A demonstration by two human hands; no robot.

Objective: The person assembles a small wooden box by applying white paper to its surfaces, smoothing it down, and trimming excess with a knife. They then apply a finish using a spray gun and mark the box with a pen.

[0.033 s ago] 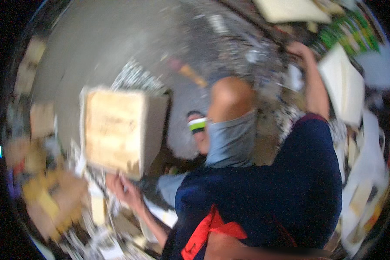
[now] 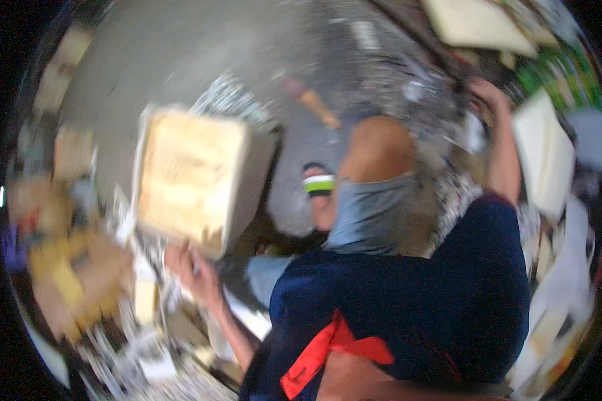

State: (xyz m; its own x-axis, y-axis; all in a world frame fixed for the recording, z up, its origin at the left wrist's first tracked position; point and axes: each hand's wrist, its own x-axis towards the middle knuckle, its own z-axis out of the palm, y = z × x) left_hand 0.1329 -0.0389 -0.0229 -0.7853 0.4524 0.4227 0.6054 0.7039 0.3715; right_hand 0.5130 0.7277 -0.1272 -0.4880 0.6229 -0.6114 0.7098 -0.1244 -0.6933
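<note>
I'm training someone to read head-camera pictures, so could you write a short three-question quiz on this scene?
1. Which is nearer the pale-sided box: the left hand or the right hand?
2. True or false: in the picture, the bare knee is to the right of the pale-sided box.
3. Which colours show on the strap of the sandal? A: red and blue. B: white, lime green and black. C: purple and orange.

Key:
1. The left hand, by its lower edge; blur hides whether they touch.
2. True.
3. B.
</note>
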